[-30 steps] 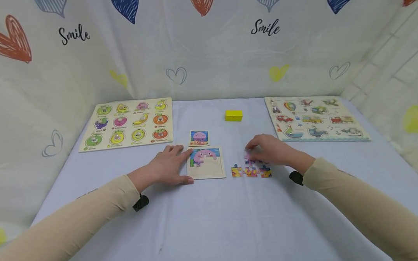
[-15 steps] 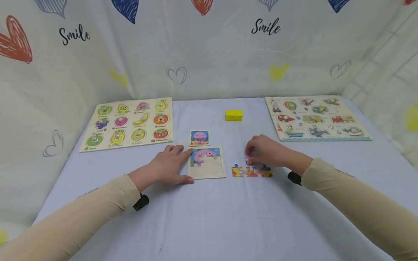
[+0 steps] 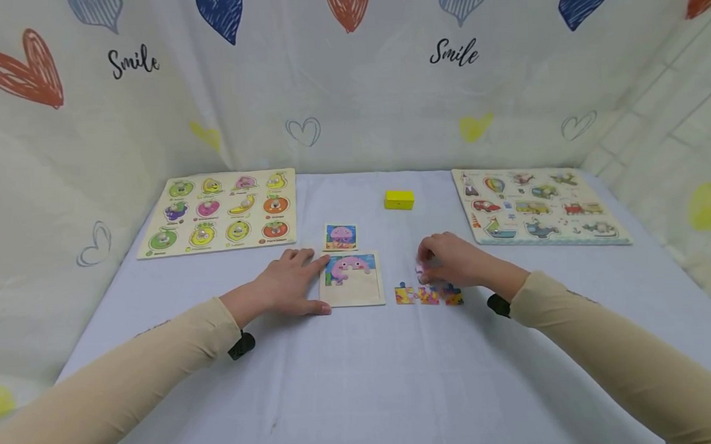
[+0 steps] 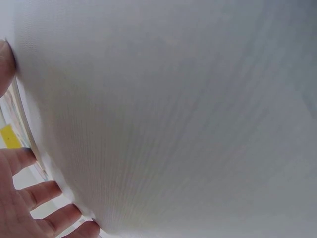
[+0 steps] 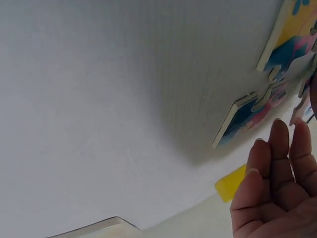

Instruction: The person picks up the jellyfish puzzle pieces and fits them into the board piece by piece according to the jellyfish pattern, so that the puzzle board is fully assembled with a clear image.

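My left hand [image 3: 289, 284] lies with spread, straight fingers at the left edge of a small wooden puzzle tray [image 3: 361, 293], index finger and thumb touching it. Pink and blue picture pieces cover the tray's upper part and left side; the rest is bare wood. A pink jigsaw piece [image 3: 420, 270] is pinched, tilted, between the thumb and index finger of my right hand [image 3: 455, 259]. Below that hand is a row of loose jigsaw pieces [image 3: 404, 295]. Another blue-edged piece [image 5: 237, 121] lies under the hand in the right wrist view, hidden from the head view.
A picture card [image 3: 341, 236] of a pink octopus-like creature lies just beyond the tray. Farther back stands a yellow block [image 3: 399, 200]. A fruit puzzle board [image 3: 220, 211] lies at the back left, a vehicle puzzle board [image 3: 542, 207] at the back right.
My right fingers have closed on the pink jigsaw piece and tipped it up slightly, the hand staying almost in place. My left hand and the tray keep their places; the head view has shifted slightly.
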`<state>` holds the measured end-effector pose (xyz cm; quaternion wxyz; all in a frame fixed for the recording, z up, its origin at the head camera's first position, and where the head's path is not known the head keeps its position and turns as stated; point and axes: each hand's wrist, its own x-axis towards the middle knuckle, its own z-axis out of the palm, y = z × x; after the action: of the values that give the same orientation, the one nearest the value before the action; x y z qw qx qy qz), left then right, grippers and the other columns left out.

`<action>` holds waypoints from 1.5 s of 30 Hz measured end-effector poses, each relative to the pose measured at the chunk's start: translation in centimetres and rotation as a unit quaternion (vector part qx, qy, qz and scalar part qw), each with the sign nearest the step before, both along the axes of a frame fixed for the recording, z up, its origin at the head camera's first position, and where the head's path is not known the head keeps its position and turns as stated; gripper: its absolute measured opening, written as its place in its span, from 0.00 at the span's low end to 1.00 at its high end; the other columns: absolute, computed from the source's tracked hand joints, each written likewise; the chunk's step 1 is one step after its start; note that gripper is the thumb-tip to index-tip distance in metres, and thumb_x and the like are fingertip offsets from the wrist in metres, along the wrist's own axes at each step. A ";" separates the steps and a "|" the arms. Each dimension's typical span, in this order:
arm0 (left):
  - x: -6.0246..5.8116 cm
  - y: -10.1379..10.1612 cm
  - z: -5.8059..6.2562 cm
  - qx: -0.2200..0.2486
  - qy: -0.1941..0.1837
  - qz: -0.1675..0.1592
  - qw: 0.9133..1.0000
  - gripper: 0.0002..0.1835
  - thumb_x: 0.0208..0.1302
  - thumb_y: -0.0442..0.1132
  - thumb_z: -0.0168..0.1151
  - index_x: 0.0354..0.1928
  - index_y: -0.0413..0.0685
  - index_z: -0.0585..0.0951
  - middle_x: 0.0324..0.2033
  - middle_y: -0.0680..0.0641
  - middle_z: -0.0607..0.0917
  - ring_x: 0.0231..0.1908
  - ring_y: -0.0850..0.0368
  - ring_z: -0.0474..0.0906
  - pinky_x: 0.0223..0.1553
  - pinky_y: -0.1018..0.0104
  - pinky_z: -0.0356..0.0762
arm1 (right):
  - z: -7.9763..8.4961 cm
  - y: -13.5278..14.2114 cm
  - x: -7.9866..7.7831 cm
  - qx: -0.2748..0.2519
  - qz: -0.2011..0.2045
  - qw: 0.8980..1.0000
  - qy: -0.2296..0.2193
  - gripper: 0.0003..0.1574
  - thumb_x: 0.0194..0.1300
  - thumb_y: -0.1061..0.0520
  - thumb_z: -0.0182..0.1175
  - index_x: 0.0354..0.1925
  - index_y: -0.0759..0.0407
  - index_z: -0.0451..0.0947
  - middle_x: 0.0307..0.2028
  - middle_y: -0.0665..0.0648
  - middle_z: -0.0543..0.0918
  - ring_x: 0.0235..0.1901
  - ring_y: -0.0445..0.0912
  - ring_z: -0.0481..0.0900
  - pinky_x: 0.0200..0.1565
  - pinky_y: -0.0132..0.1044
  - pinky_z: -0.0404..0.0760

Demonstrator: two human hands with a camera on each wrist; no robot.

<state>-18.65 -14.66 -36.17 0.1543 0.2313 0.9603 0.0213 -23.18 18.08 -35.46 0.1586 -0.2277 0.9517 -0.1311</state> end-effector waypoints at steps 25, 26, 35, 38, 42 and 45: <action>0.1 -0.1 0.0 0.010 0.002 0.003 1.000 0.53 0.61 0.69 0.65 0.80 0.50 0.59 0.75 0.35 0.63 0.72 0.33 0.60 0.66 0.39 0.71 | 0.3 -10.7 -0.4 -0.139 -0.091 0.981 -0.103 0.12 0.65 0.53 0.72 0.43 0.58 0.86 0.31 0.54 0.86 0.31 0.44 0.78 0.33 0.29 0.74; 0.0 -0.1 0.0 0.010 0.002 0.002 1.000 0.53 0.61 0.69 0.65 0.80 0.50 0.59 0.75 0.35 0.63 0.72 0.33 0.60 0.66 0.39 0.71 | 0.3 -11.0 -0.4 -0.135 -0.093 0.981 -0.103 0.12 0.64 0.52 0.72 0.42 0.58 0.86 0.30 0.54 0.85 0.31 0.44 0.78 0.33 0.29 0.74; 0.1 0.0 0.3 0.007 0.006 -0.001 1.000 0.52 0.61 0.69 0.65 0.80 0.50 0.59 0.75 0.35 0.63 0.72 0.33 0.60 0.66 0.39 0.72 | 0.9 -12.1 -0.5 -0.093 -0.114 0.982 -0.117 0.10 0.64 0.53 0.72 0.36 0.58 0.83 0.29 0.53 0.84 0.30 0.44 0.79 0.32 0.28 0.73; 0.2 0.0 0.3 0.006 0.004 0.000 1.000 0.52 0.61 0.68 0.65 0.80 0.50 0.59 0.76 0.36 0.62 0.72 0.33 0.60 0.66 0.40 0.72 | 0.9 -12.3 -0.6 -0.069 -0.113 0.985 -0.109 0.12 0.64 0.52 0.73 0.34 0.58 0.83 0.28 0.54 0.84 0.29 0.44 0.79 0.31 0.28 0.74; 0.2 0.0 0.3 0.005 0.004 0.001 1.000 0.52 0.61 0.69 0.65 0.80 0.51 0.59 0.76 0.36 0.62 0.72 0.34 0.60 0.66 0.40 0.71 | 0.7 -12.5 -0.6 -0.054 -0.108 0.987 -0.104 0.14 0.63 0.50 0.74 0.34 0.58 0.82 0.28 0.54 0.84 0.28 0.44 0.80 0.32 0.28 0.75; 0.2 0.0 0.2 0.006 0.002 0.004 1.000 0.53 0.61 0.69 0.65 0.80 0.51 0.59 0.76 0.36 0.62 0.72 0.34 0.60 0.66 0.39 0.71 | 0.8 -12.7 -0.5 -0.053 -0.110 0.987 -0.109 0.13 0.65 0.50 0.72 0.35 0.58 0.82 0.27 0.54 0.85 0.27 0.44 0.81 0.32 0.28 0.76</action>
<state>-18.48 -14.68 -36.00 0.1506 0.2285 0.9614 0.0271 -23.66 5.35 -34.71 0.2336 -0.1145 0.9398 -0.2215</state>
